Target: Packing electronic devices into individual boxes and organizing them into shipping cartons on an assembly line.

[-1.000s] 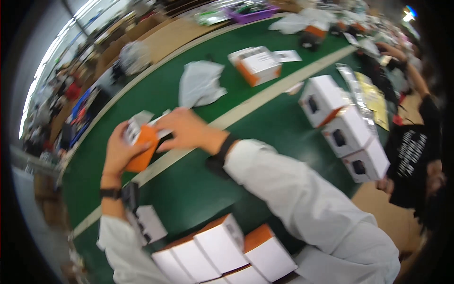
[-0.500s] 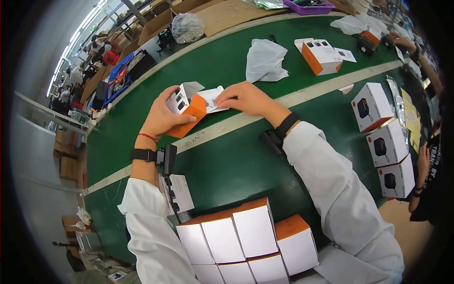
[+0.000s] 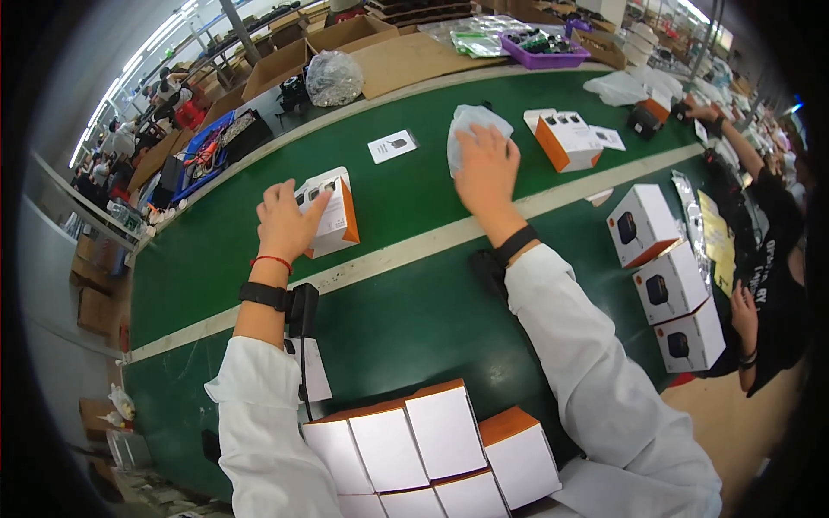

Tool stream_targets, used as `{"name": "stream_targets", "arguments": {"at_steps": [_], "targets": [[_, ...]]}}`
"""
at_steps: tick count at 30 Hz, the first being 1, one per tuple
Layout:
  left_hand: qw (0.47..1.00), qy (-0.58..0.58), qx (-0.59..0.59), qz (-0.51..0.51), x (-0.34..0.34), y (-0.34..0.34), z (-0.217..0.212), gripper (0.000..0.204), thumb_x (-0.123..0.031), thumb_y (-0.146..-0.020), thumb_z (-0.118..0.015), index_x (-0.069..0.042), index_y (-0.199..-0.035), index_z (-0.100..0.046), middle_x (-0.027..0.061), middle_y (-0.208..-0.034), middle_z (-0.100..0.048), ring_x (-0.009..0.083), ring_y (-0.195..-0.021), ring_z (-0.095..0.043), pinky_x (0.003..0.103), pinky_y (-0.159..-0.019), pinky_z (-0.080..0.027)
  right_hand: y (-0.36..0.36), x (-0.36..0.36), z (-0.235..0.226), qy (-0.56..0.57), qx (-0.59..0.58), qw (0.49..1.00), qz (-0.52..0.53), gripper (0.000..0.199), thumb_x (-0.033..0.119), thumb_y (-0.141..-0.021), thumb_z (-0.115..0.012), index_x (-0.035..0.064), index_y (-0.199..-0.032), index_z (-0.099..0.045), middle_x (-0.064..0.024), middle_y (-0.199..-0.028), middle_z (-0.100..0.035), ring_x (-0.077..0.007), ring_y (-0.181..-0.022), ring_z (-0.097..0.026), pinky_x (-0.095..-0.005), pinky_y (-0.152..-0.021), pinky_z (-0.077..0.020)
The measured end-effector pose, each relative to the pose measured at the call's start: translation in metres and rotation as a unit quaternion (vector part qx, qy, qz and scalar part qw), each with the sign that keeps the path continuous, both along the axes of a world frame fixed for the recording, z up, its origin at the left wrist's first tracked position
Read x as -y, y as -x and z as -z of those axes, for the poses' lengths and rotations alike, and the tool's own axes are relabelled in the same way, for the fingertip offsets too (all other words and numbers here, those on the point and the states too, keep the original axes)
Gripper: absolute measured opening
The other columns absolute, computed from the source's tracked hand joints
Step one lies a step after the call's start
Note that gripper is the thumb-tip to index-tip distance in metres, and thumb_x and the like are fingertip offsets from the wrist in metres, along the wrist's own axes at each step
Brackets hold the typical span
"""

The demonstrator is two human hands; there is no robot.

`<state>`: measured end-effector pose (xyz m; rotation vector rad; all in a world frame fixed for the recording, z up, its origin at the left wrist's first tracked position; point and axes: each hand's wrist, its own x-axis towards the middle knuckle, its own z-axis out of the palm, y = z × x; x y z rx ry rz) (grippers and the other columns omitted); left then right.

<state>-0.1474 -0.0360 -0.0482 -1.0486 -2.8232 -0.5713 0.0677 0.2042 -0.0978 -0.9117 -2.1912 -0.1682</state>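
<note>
My left hand [image 3: 289, 223] is at the left side of a small white and orange box [image 3: 338, 216], fingers spread and its thumb near the box's top. The box stands on the green table with a white flap raised at its far end. My right hand [image 3: 489, 168] reaches over a crumpled white plastic bag [image 3: 458, 147], its fingers apart and lying on the bag. Between the box and the bag, farther back, lies a white printed card [image 3: 392, 146]. A second white and orange box [image 3: 567, 141] stands right of the bag, with another card [image 3: 608, 138] beside it.
Stacked white boxes with orange edges [image 3: 393, 453] sit close to my body. Three larger boxes [image 3: 643, 224] line the right side, near a person in black [image 3: 768, 268]. A light strip [image 3: 406, 246] crosses the green table. A purple tray [image 3: 544, 53] stands at the back.
My left hand has let go of the box, which now stands on the table. My right hand has left the box's flap side and moved right onto the bag. A card now lies behind the box.
</note>
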Motion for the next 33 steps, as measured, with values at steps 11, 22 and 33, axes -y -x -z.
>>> {"name": "stream_targets", "arguments": {"at_steps": [11,22,33], "targets": [[0.994,0.034,0.092,0.047,-0.002,-0.004,-0.003,0.087,-0.055,-0.079,-0.078,-0.007,-0.147,-0.052,0.0151,-0.149,-0.044,0.0373,-0.136,-0.043,0.052,-0.109,-0.043,-0.037,-0.082,-0.062,0.010,0.007,0.981,-0.191,0.018,0.023,-0.095,-0.061,0.0131,-0.104,-0.074,-0.0094,-0.102,-0.073,-0.0338,-0.096,-0.069,-0.0463,-0.082,-0.0550],[0.988,0.069,0.108,0.091,-0.002,-0.008,-0.007,0.091,-0.056,-0.078,-0.079,-0.008,-0.149,-0.050,0.0182,-0.151,-0.044,0.0394,-0.138,-0.045,0.047,-0.113,-0.043,-0.024,-0.044,-0.088,-0.015,-0.020,0.976,-0.216,0.015,0.020,-0.096,-0.064,0.0098,-0.104,-0.072,-0.0111,-0.098,-0.073,-0.0359,-0.091,-0.069,-0.0441,-0.079,-0.0548],[0.976,0.107,0.137,0.130,0.006,-0.015,-0.010,0.095,-0.041,-0.079,-0.081,-0.013,-0.158,-0.034,0.0214,-0.150,-0.044,0.0404,-0.129,-0.057,0.043,-0.110,-0.046,0.021,0.002,-0.145,-0.209,-0.027,0.916,-0.340,0.020,0.008,-0.087,-0.064,0.0121,-0.105,-0.071,-0.0068,-0.101,-0.073,-0.0311,-0.086,-0.069,-0.0399,-0.072,-0.0543]]}}
